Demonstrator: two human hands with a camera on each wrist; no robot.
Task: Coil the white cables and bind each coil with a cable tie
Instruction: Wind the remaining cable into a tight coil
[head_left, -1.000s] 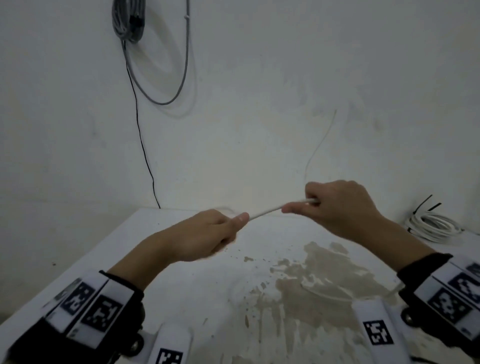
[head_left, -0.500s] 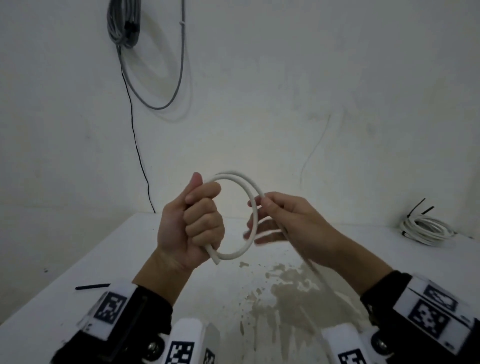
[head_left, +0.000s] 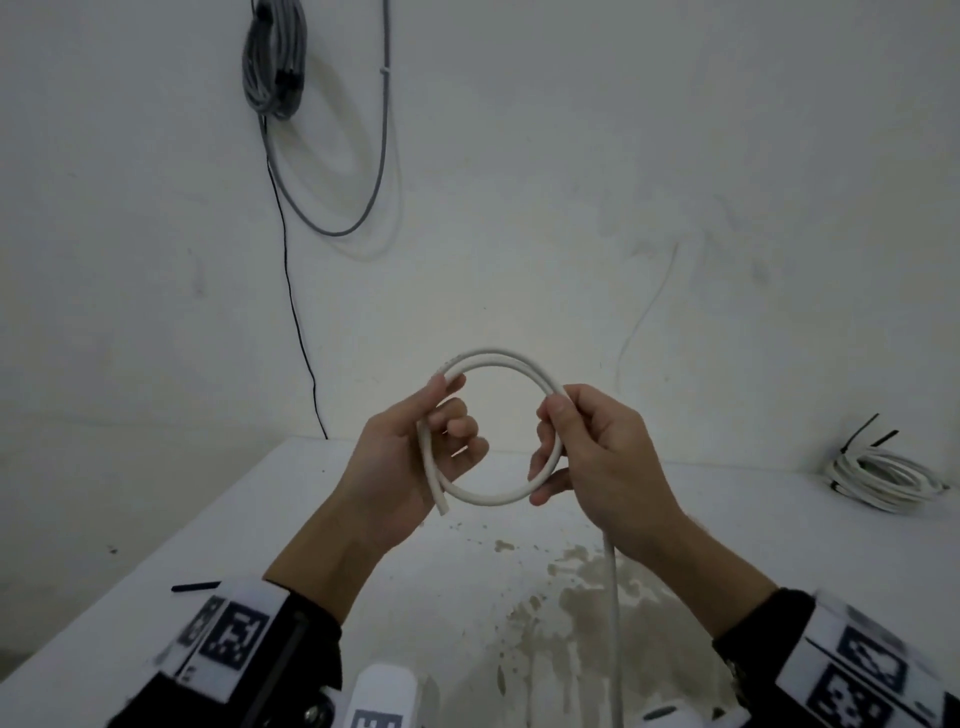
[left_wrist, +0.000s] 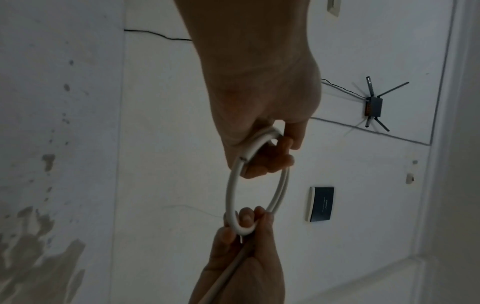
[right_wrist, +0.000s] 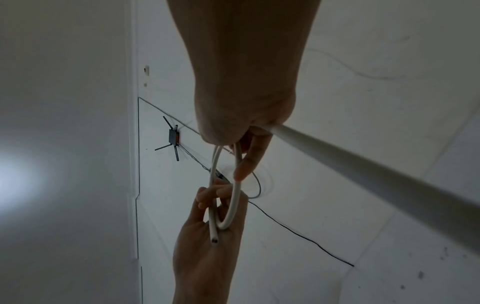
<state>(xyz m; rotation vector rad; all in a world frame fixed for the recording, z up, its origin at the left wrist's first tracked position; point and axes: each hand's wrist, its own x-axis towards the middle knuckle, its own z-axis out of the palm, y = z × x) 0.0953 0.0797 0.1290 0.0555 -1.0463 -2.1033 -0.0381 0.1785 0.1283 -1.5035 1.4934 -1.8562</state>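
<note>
A white cable (head_left: 493, 358) forms a round loop held up in front of the wall, above the white table (head_left: 218, 530). My left hand (head_left: 410, 457) grips the loop's left side, with the cut cable end (right_wrist: 214, 240) poking out below the palm. My right hand (head_left: 587, 452) pinches the loop's right side (left_wrist: 244, 228), and the loose length of cable (head_left: 613, 623) hangs down from it toward the bottom edge. A black cable tie (head_left: 195, 587) lies on the table at the left.
A bound white coil (head_left: 883, 478) with black tie tails sits on the table's far right. Brown stains (head_left: 566, 597) mark the table in front of me. A grey cable bundle (head_left: 272, 57) and a thin black wire hang on the wall.
The cable went from a straight stretch between both hands to a loop. The loop has since widened, with my right hand moved to its right side.
</note>
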